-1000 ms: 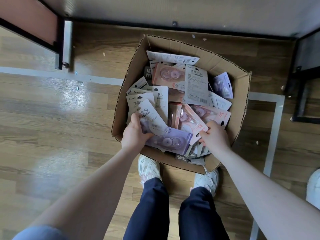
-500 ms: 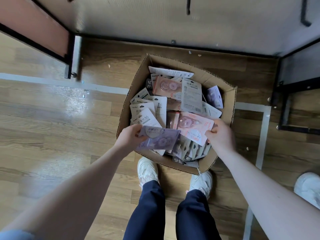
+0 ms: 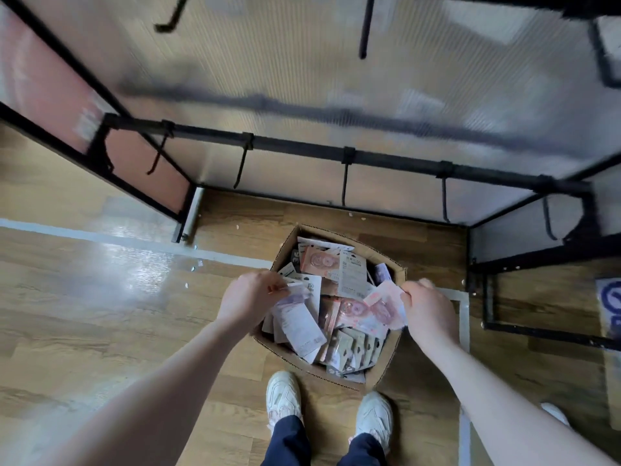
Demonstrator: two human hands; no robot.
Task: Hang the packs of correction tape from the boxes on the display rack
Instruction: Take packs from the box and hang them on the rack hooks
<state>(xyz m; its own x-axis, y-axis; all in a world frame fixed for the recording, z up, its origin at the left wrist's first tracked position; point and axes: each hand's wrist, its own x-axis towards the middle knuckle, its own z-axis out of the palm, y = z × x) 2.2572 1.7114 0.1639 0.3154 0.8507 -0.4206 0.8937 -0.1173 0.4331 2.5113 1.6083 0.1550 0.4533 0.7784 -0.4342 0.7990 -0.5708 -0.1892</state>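
An open cardboard box (image 3: pixel 389 361) stands on the floor between my feet and the rack, filled with several packs of correction tape. My left hand (image 3: pixel 248 301) grips a purple pack (image 3: pixel 299 322) by its top, lifted above the box's left side. My right hand (image 3: pixel 426 309) pinches a pink pack (image 3: pixel 381 309) above the box's right side. The display rack's black bar (image 3: pixel 336 154) runs across ahead, with several bare hooks (image 3: pixel 344 183) hanging from it in front of a pale back panel.
Wooden floor with a white tape line (image 3: pixel 134 238) around the box. A black rack frame (image 3: pixel 537 331) stands at the right, a reddish panel (image 3: pixel 50 92) at the left. My white shoes (image 3: pixel 282 398) are just behind the box.
Both hands have lifted their packs up out of the box. The view has tilted up, so the rack's bar and hooks now show and the box looks smaller.
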